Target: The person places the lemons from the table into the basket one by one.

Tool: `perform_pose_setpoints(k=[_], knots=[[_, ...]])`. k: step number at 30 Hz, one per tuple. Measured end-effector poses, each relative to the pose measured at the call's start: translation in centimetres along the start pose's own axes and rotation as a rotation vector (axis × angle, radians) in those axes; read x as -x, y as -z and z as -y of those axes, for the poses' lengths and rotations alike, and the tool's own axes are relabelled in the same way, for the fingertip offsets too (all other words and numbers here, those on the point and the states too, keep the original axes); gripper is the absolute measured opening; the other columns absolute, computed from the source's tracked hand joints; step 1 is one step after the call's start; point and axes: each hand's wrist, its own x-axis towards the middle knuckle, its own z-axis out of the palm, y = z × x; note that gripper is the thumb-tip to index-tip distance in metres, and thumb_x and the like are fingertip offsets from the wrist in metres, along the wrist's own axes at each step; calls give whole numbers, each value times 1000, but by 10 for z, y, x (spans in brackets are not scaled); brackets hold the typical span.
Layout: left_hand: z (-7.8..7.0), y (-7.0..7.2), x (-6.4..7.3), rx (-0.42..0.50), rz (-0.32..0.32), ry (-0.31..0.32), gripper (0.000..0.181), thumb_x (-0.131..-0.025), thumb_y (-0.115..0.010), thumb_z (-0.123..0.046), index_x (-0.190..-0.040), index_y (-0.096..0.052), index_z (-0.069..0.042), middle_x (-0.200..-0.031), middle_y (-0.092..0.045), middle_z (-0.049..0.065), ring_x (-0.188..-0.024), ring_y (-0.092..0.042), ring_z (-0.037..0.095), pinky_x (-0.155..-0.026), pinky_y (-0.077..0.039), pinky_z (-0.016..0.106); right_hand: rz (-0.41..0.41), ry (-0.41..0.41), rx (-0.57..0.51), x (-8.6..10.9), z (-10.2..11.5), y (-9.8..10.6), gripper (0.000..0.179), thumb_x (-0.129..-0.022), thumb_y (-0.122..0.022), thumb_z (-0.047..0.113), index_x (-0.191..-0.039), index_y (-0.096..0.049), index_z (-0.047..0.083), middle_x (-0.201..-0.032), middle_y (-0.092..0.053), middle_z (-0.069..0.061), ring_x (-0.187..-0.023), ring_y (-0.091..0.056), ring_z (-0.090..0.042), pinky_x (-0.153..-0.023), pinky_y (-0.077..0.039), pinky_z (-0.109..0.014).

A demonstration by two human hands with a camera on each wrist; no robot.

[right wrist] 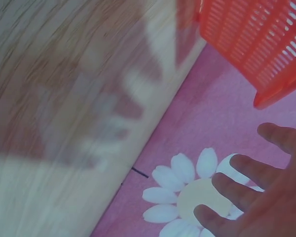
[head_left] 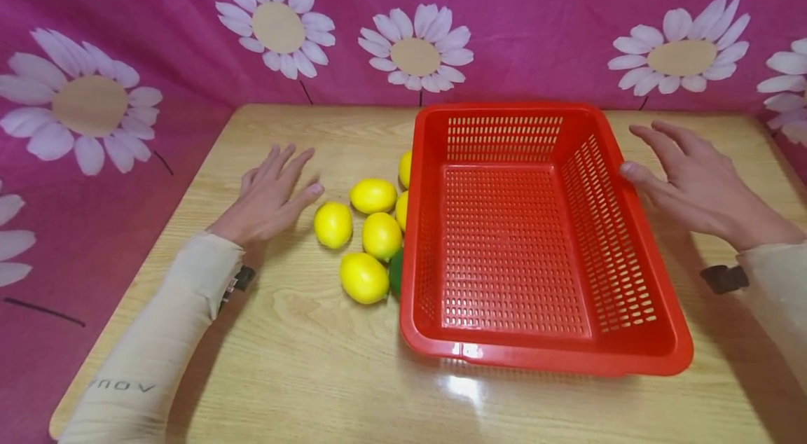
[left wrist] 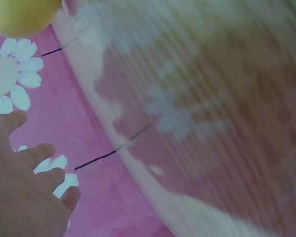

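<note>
A red plastic basket point(head_left: 513, 248) with slotted walls stands on the table, nothing lying inside it. Several yellow lemons point(head_left: 373, 196) are grouped at its left side, some partly hidden behind its wall. A dark green thing point(head_left: 396, 273), mostly covered by the basket, shows beside them. My left hand point(head_left: 267, 195) is spread left of the lemons, holding nothing; one lemon point(left wrist: 24, 15) appears at the top of the left wrist view. To the right of the basket, my right hand point(head_left: 700, 185) has its fingers extended, the thumb close to the rim. Whether the thumb touches cannot be told.
The light wooden table point(head_left: 302, 367) ends at a pink cloth point(head_left: 542, 17) printed with white daisies, which hangs behind it and on both sides. Dark wrist straps point(head_left: 725, 279) are worn at both cuffs.
</note>
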Motion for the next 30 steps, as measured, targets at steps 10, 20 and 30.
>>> perform_pose_setpoints(k=[10,20,30], knots=[[-28,-5,4,-65,14,-109,76,-103,-45,-62,-165,-24,-25,-173,-19,16,-163,-6,40,-122,-14,67,25,2,-27,-2,9,2,74,-105,-47,48,-166,-21,16,-167,-19,-32,-145,-22,-63,-107,-17,-83],[-34,-7,9,-63,81,-57,92,-99,-38,-74,-167,-14,-16,-172,-23,16,-159,-21,40,-127,-19,65,45,12,-56,-5,16,2,77,-104,-49,49,-166,-21,13,-166,-23,-31,-147,-24,-59,-110,-20,-80],[-39,-13,9,-77,149,-55,97,-99,-41,-73,-166,-15,-7,-157,-51,16,-152,-37,39,-126,-31,58,93,-25,-20,-10,26,2,85,-101,-50,58,-160,-30,1,-160,-31,-35,-143,-29,-57,-109,-28,-75]])
